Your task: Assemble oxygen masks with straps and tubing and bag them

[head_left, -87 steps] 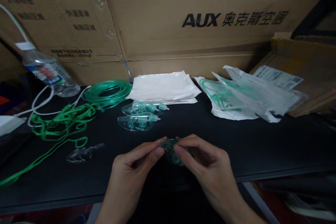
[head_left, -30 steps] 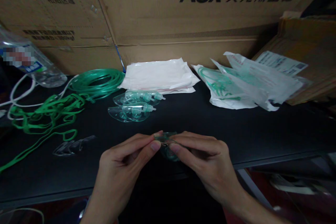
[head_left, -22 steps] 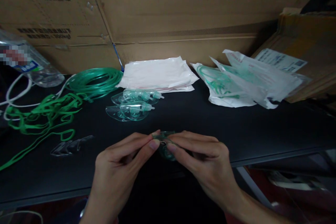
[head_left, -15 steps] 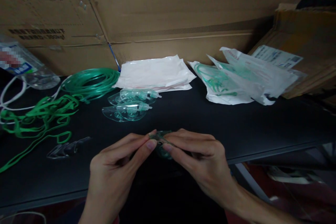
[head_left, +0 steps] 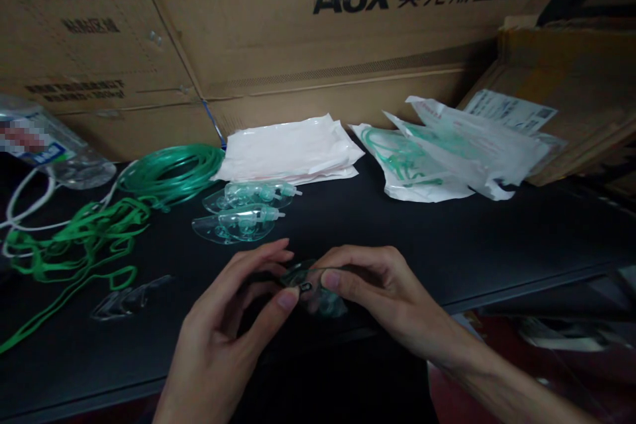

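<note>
A clear green-tinted oxygen mask [head_left: 332, 305] is between my hands, low over the front of the black table. My right hand [head_left: 372, 278] pinches its edge with thumb and fingers. My left hand [head_left: 233, 308] has its thumb tip on the edge, beside a small metal nose clip [head_left: 305, 287]; the forefinger is raised off the mask and lower fingers reach behind it, partly hidden. Beyond the left fingers lie similar masks [head_left: 238, 224] with pale connectors. Left of my left hand are thin clear plastic pieces [head_left: 124, 298] and a tangle of green elastic straps [head_left: 74, 238].
Coiled green tubing [head_left: 173, 172] lies at back left, near a plastic bottle [head_left: 64, 146] and a white cable [head_left: 17, 195]. White packets [head_left: 288, 149] are stacked at the back. Bagged masks with tubing [head_left: 412, 162] lie right. Cardboard boxes [head_left: 258, 33] stand behind the black table [head_left: 521, 238].
My left forefinger has lifted off the mask and the left fingers have spread. The mask has tilted and shifted slightly right in my right hand. The whole view has shifted a little.
</note>
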Demonstrator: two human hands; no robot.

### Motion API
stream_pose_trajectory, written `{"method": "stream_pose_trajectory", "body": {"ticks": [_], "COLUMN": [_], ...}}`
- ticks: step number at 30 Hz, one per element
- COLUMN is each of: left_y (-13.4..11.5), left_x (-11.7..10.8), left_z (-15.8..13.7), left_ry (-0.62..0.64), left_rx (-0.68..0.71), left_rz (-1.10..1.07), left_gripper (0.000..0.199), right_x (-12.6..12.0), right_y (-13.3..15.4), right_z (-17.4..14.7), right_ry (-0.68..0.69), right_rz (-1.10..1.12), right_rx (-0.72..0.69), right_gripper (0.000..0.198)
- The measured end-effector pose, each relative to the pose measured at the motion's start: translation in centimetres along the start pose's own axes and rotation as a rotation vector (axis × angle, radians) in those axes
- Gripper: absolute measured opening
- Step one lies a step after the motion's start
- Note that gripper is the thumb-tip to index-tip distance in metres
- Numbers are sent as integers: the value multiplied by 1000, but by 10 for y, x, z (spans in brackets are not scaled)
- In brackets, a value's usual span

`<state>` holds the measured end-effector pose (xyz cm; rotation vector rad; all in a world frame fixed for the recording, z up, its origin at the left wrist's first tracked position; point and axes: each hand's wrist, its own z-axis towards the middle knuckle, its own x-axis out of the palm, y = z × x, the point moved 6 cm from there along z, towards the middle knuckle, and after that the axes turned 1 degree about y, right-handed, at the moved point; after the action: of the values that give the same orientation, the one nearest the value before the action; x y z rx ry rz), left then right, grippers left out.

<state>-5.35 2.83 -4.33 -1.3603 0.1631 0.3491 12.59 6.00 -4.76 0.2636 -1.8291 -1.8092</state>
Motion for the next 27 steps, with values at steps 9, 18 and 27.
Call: {"method": "stream_pose_trajectory", "body": {"ticks": [9,18,27], "left_y": [-8,19,19], "left_x": [19,15,14], "left_z": [6,6,0], "left_ry": [414,149,338], "left_rx": [-32,-363,-312], "left_rz": [-84,-475,-328], "left_gripper": [12,41,45], "right_x": [3,-13,-8], "right_y": [-13,-17,-18], "right_z": [10,-5,-10], "right_ry": [-51,-137,-95], "right_rz": [294,339,-22], "right_rx": [206,104,49], "right_gripper": [25,44,52]}}
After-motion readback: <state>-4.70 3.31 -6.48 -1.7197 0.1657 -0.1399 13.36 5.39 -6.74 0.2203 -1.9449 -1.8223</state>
